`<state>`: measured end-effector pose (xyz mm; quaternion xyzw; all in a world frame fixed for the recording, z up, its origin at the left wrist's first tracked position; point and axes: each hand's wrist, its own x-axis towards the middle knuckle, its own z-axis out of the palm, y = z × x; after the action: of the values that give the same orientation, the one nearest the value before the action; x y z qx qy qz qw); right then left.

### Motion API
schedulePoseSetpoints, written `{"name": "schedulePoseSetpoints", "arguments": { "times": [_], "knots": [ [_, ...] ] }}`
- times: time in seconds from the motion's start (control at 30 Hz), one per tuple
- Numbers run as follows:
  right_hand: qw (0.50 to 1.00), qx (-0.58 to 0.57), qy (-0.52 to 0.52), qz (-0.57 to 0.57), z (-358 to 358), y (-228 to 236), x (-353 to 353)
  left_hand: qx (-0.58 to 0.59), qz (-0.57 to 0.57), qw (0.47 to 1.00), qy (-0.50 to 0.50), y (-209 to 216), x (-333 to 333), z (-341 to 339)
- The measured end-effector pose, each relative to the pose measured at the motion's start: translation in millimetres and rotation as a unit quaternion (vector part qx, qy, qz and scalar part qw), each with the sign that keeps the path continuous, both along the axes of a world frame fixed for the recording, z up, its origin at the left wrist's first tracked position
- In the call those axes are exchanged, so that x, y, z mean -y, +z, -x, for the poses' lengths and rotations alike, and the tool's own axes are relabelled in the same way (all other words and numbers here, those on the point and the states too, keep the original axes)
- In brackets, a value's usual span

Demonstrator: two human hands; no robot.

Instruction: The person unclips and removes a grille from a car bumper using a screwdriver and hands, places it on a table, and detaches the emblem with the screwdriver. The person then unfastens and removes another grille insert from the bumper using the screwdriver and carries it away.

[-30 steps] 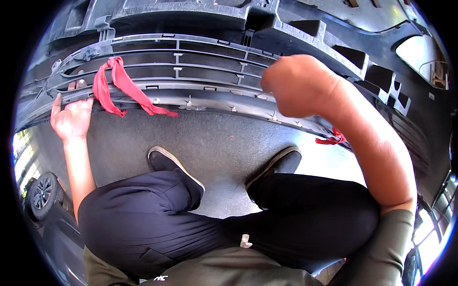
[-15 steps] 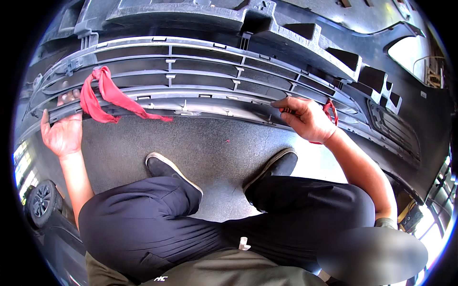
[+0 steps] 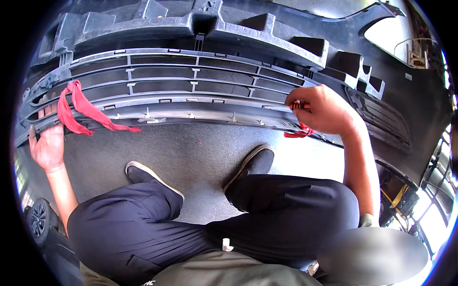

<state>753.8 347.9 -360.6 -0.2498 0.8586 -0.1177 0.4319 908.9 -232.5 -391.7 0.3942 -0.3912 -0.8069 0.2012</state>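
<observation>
A long grey bumper grille (image 3: 164, 101) with horizontal slats lies across the upper half of the head view. At its left end my left hand (image 3: 50, 145) is closed round the lower bar, fingers behind the slats and thumb in front. Beside that hand, a red cloth strip (image 3: 90, 110) is tied to the grille and hangs down. My right hand (image 3: 329, 112) is curled over the grille's right part, pinching a small red-and-black piece (image 3: 299, 105) whose kind I cannot make out. A second red cloth strip (image 3: 303, 131) shows just below this hand.
A dark ribbed bumper part (image 3: 267, 43) stands behind the grille, and a large dark panel (image 3: 400, 95) curves round on the right. My shoes (image 3: 257, 162) rest on the grey floor (image 3: 191, 143) in front. A wheel (image 3: 40, 221) is at far left.
The whole scene has shifted left in view. My right hand has moved right along the grille and bent at the wrist, keeping its pinch; my left hand keeps its hold.
</observation>
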Motion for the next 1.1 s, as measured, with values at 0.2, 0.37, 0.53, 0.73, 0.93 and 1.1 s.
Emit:
{"name": "schedulePoseSetpoints", "arguments": {
  "times": [0.2,0.37,0.53,0.73,0.93,1.1],
  "knots": [
    [0.999,-0.019,0.024,-0.027,5.6,0.8,11.7,0.010,0.003,1.000,0.024,7.7,-9.1,5.2],
    [0.996,-0.011,0.036,-0.081,5.5,3.6,21.5,-0.002,0.003,1.000,0.015,4.8,-4.9,4.2],
    [0.991,-0.034,0.066,-0.110,4.3,2.9,34.7,-0.005,0.013,1.000,0.020,12.3,-16.7,9.0],
    [0.995,0.021,0.048,-0.090,22.2,-15.5,21.0,0.007,0.015,0.999,0.035,-1.7,8.1,5.6],
    [0.987,0.114,-0.114,-0.021,14.4,-42.9,-20.9,-0.159,-0.135,0.966,-0.153,-53.2,119.9,-39.7],
    [0.896,0.263,-0.339,0.115,-27.9,-73.5,-69.8,-0.031,0.013,0.999,0.031,-8.3,24.6,4.7]
  ]
}}
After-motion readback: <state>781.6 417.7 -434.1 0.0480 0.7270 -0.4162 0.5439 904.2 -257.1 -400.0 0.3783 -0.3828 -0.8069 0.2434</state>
